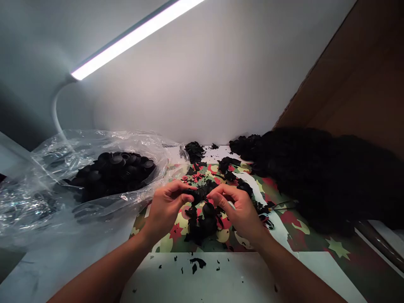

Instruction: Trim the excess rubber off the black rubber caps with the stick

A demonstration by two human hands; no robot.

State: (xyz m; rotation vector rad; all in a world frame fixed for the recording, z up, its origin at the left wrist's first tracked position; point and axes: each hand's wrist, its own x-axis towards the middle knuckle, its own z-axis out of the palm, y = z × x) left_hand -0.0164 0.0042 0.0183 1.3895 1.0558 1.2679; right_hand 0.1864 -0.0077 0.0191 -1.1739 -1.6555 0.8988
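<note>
Two forearms converge | left hand (pixel 166 206), right hand (pixel 241 210): fingertip grip closed on black part (pixel 198 194)

Above a star-patterned mat (pixel 296 229), the left hand (pixel 166 206) and right hand (pixel 241 210) pinch one black rubber piece (pixel 198 194) between their fingers (pixel 186 187); a bag of black caps (pixel 113 170) lies left of the mat.

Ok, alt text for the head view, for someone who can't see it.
The left hand and right hand pinch a small black part over a camouflage-print sheet strewn with black scraps. A clear bag of round black caps lies left, a dark heap right.
</note>
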